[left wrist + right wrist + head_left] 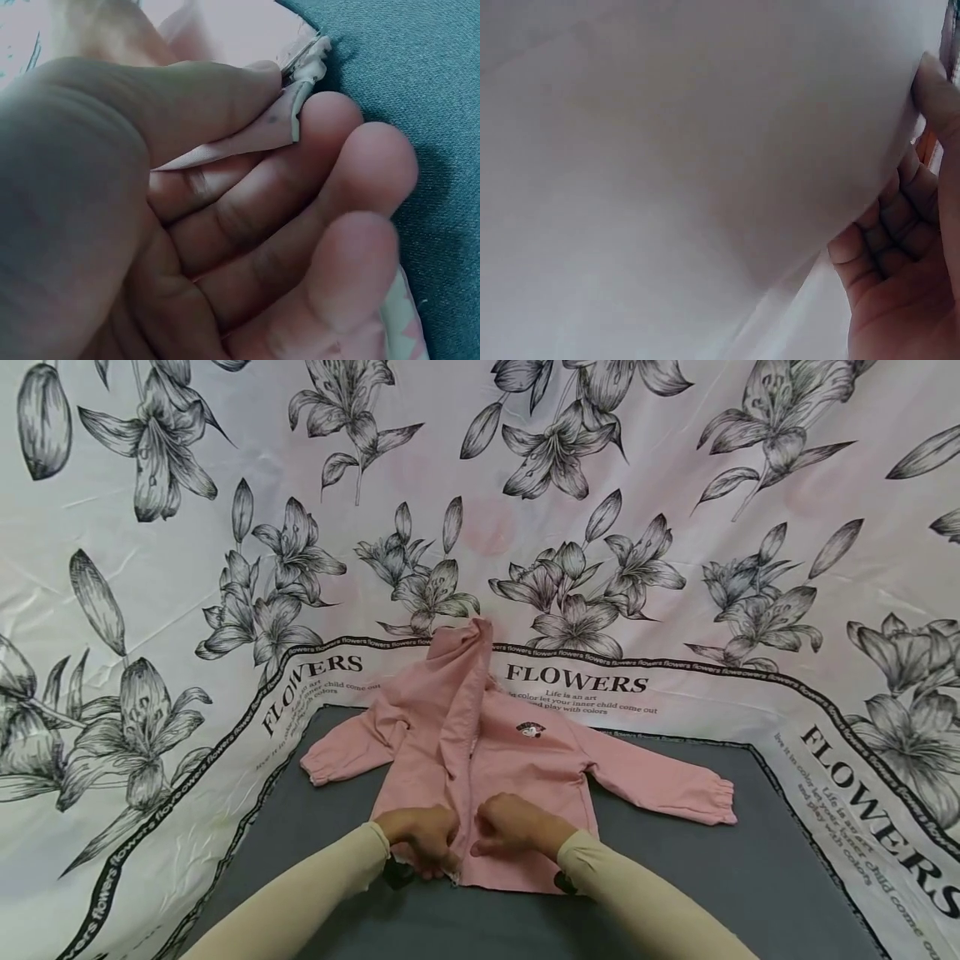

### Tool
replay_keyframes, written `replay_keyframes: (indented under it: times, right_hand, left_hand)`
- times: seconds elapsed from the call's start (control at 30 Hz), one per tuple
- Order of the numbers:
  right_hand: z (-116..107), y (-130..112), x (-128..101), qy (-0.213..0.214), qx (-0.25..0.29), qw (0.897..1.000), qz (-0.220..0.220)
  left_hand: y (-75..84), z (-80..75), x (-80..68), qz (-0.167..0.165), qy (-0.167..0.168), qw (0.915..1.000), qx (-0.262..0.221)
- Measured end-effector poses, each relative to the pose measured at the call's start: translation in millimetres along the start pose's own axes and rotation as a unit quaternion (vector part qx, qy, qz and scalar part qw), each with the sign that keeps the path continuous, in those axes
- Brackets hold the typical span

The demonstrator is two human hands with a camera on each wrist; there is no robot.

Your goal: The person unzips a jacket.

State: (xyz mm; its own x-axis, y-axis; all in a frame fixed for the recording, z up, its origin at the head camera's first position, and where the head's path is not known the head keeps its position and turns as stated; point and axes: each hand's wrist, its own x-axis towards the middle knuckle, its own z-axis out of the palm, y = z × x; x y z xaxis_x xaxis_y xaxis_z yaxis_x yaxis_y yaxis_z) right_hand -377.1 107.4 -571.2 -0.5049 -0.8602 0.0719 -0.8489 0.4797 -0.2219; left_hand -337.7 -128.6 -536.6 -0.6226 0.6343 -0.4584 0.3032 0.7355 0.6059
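A pink hooded jacket (525,785) lies front up, its sleeves spread to both sides and a small dark print on its chest. The zipper (472,752) runs down the middle of its front. At the bottom of the front opening, my left hand (429,837) pinches the hem corner (259,133) between thumb and fingers, beside the zipper's lower end (309,64). Just to the right and slightly higher, my right hand (517,827) grips the edge of the other front panel (705,165), thumb on top and fingers curled beneath the fabric.
Under the jacket is a dark grey surface (675,868). A white cloth (420,460) with black flower prints and lettering hangs behind and around the sides. The hood (465,652) reaches up against this cloth at the back edge.
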Motion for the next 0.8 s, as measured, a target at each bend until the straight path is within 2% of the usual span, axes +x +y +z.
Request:
replay_keyframes:
  times: [0.1, 0.23, 0.5, 0.8]
  right_hand:
    - [-3.2, -4.2, 3.4, -0.012, 0.008, 1.000, -0.021]
    - [-14.7, -12.4, 8.0, -0.036, 0.029, 0.999, -0.029]
    - [-21.7, -3.3, 7.9, 0.024, 0.063, 0.996, -0.055]
    - [-43.1, 0.0, 11.6, 0.017, 0.091, 0.995, -0.038]
  left_hand:
    - [-2.8, -2.1, -1.8, 0.011, -0.006, 0.9999, -0.006]
    - [-3.9, -4.1, -4.0, 0.007, -0.010, 0.9994, -0.031]
    - [-1.6, -6.0, -1.9, 0.025, -0.027, 0.9982, -0.047]
    - [-1.1, -20.9, 0.5, 0.037, -0.051, 0.9964, -0.057]
